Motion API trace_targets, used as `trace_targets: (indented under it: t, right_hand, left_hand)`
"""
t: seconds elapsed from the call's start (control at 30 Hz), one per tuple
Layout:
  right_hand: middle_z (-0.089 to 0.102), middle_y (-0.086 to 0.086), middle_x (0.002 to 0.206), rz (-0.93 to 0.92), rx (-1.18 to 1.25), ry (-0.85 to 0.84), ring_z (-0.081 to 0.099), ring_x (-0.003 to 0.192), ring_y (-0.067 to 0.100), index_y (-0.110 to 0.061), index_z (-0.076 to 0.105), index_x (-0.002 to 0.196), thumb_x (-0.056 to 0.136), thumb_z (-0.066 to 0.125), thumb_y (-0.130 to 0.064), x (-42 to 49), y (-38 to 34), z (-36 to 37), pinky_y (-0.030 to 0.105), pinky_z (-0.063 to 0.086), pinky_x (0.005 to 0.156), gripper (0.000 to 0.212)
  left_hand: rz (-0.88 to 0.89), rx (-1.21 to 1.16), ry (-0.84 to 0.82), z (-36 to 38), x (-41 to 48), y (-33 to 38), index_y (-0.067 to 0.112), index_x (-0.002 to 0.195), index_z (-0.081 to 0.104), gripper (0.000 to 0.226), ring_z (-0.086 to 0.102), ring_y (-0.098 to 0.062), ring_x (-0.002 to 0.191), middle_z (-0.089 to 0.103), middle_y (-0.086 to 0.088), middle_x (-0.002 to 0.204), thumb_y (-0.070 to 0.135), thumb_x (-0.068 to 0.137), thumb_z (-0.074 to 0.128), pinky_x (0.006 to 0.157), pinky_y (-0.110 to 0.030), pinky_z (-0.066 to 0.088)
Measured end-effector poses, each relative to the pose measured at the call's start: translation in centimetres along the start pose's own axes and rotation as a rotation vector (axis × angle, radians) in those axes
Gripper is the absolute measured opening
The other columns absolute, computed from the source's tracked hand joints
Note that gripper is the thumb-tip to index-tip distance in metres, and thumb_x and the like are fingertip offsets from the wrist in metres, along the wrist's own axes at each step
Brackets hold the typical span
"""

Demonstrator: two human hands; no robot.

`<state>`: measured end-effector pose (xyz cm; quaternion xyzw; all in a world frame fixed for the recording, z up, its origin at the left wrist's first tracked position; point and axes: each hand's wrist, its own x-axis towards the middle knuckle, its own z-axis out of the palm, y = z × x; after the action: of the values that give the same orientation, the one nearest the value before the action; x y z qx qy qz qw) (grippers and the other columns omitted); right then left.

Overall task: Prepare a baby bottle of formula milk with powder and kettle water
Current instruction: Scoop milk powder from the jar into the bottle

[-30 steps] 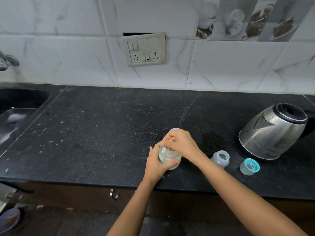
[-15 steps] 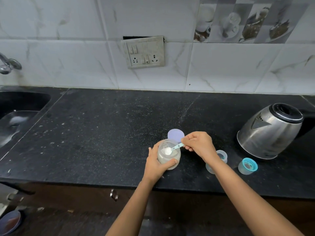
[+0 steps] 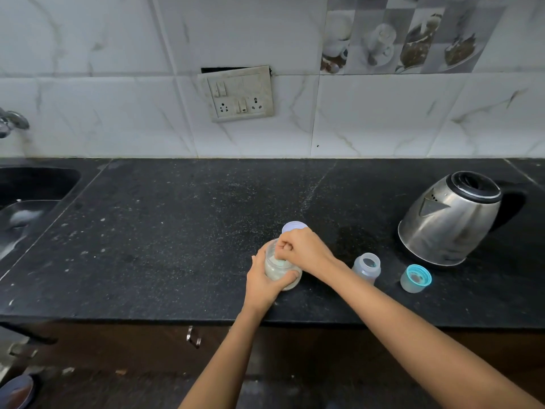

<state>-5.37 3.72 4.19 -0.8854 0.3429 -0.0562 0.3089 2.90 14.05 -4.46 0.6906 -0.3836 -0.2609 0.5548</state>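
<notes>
- Black stone makes up the counter (image 3: pixel 147 246), and all the things sit near its front edge.
- The powder jar (image 3: pixel 280 275) stands straight up on the counter. It is see-through and has white powder inside.
- The left hand (image 3: pixel 261 280) hugs the side of the powder jar, with its fingers and thumb curled tight round it.
- The right hand (image 3: pixel 303 249) sits over the open mouth of the jar. Its fingers are bunched and pinch the scoop (image 3: pixel 280 262), and the scoop's blue-green end dips down into the jar.
- A round pale lid (image 3: pixel 294 226) lies flat just behind the jar, partly hidden by the right hand.
- The baby bottle (image 3: pixel 367 264) stands straight up with no top on, just beside the right wrist.
- The bottle top (image 3: pixel 415 278) has a blue-green ring and stands near the kettle.
- The shiny steel kettle (image 3: pixel 448 222) is far to the right, with its spout facing left.
- A sink (image 3: pixel 29 208) and a tap (image 3: pixel 11 119) are at the left.
- A switch plate (image 3: pixel 237 94) is on the tiled wall.
</notes>
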Motion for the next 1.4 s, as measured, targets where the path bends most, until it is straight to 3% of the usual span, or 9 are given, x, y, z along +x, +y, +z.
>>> trace_targets:
  t: [0.17, 0.33, 0.47, 0.53, 0.63, 0.83, 1.0, 1.2, 1.4]
  right_hand:
    - [0.063, -0.011, 0.065, 0.094, 0.187, 0.114, 0.052, 0.054, -0.002, -0.017, 0.069, 0.065, 0.079, 0.065, -0.012, 0.6, 0.2, -0.6, 0.007, 0.035, 0.048, 0.016]
    - [0.056, -0.011, 0.055, 0.168, 0.108, 0.162, 0.048, 0.052, 0.004, -0.023, 0.057, 0.052, 0.074, 0.061, -0.012, 1.2, 0.2, -0.9, 0.02, 0.035, 0.051, 0.026]
    - [0.053, -0.008, 0.062, 0.126, -0.114, 0.034, 0.043, 0.057, 0.011, -0.02, 0.05, 0.054, 0.074, 0.055, -0.01, 1.3, -0.6, 0.7, 0.024, 0.036, 0.054, 0.023]
    - [0.053, -0.007, 0.061, 0.117, -0.134, -0.016, 0.046, 0.059, 0.012, -0.018, 0.057, 0.058, 0.076, 0.057, -0.011, 1.4, -0.5, 1.1, 0.026, 0.039, 0.054, 0.019]
    - [0.068, -0.003, 0.068, 0.154, 0.001, -0.013, 0.062, 0.066, 0.014, -0.015, 0.071, 0.072, 0.075, 0.063, -0.015, 1.6, 0.0, 0.6, 0.028, 0.049, 0.063, 0.009]
    - [0.075, -0.001, 0.074, 0.101, 0.279, 0.04, 0.07, 0.066, 0.007, -0.02, 0.073, 0.068, 0.077, 0.071, -0.013, 0.7, 0.5, -2.0, 0.025, 0.056, 0.071, 0.011]
    - [0.072, -0.005, 0.067, -0.05, 0.192, -0.043, 0.07, 0.066, 0.006, -0.016, 0.072, 0.077, 0.078, 0.072, -0.013, 0.0, -0.8, -2.3, 0.025, 0.056, 0.071, 0.003]
    - [0.075, 0.0, 0.075, 0.147, 0.324, 0.03, 0.07, 0.072, 0.01, -0.023, 0.071, 0.071, 0.079, 0.07, -0.015, 0.8, 0.9, -2.8, 0.038, 0.058, 0.081, 0.011]
    - [0.071, -0.001, 0.061, 0.263, 0.364, 0.144, 0.059, 0.058, 0.005, -0.009, 0.074, 0.074, 0.08, 0.065, -0.011, 0.1, 1.9, -3.0, 0.033, 0.053, 0.075, 0.01]
  left_hand:
    - [-0.012, 0.01, 0.002, -0.1, 0.0, 0.1, 0.051, 0.125, 0.046, 0.073, 0.051, -0.007, 0.117, 0.058, 0.02, 0.12, 0.031, 0.066, 0.084, 0.097, -0.035, 0.046]
    - [-0.01, -0.001, -0.003, -0.1, 0.0, 0.2, 0.051, 0.125, 0.046, 0.073, 0.051, -0.01, 0.119, 0.058, 0.023, 0.121, 0.031, 0.066, 0.083, 0.098, -0.041, 0.046]
    - [-0.023, 0.01, -0.002, -0.1, 0.0, 0.2, 0.055, 0.123, 0.044, 0.073, 0.052, -0.009, 0.117, 0.059, 0.024, 0.118, 0.032, 0.066, 0.083, 0.097, -0.039, 0.048]
    - [-0.027, 0.016, -0.005, -0.1, 0.0, 0.2, 0.057, 0.122, 0.043, 0.073, 0.052, -0.009, 0.117, 0.059, 0.026, 0.116, 0.031, 0.066, 0.083, 0.096, -0.038, 0.048]
    - [-0.026, 0.017, -0.007, -0.1, 0.1, 0.1, 0.054, 0.124, 0.044, 0.073, 0.051, -0.01, 0.118, 0.059, 0.023, 0.118, 0.032, 0.066, 0.083, 0.097, -0.039, 0.047]
    - [-0.044, 0.027, -0.009, -0.1, 0.1, 0.1, 0.054, 0.123, 0.045, 0.073, 0.051, -0.008, 0.117, 0.058, 0.023, 0.117, 0.037, 0.063, 0.083, 0.097, -0.036, 0.047]
    - [-0.046, 0.065, -0.034, -0.3, 0.2, 0.2, 0.05, 0.123, 0.046, 0.07, 0.052, -0.009, 0.116, 0.059, 0.02, 0.117, 0.045, 0.063, 0.082, 0.096, -0.037, 0.047]
    - [-0.028, 0.094, -0.041, -0.5, 0.0, 0.7, 0.052, 0.124, 0.045, 0.071, 0.048, -0.008, 0.12, 0.056, 0.026, 0.122, 0.046, 0.064, 0.081, 0.099, -0.036, 0.044]
    - [0.005, 0.127, -0.052, -0.5, -0.1, 1.1, 0.052, 0.124, 0.045, 0.068, 0.049, -0.007, 0.12, 0.054, 0.023, 0.126, 0.045, 0.066, 0.08, 0.099, -0.04, 0.045]
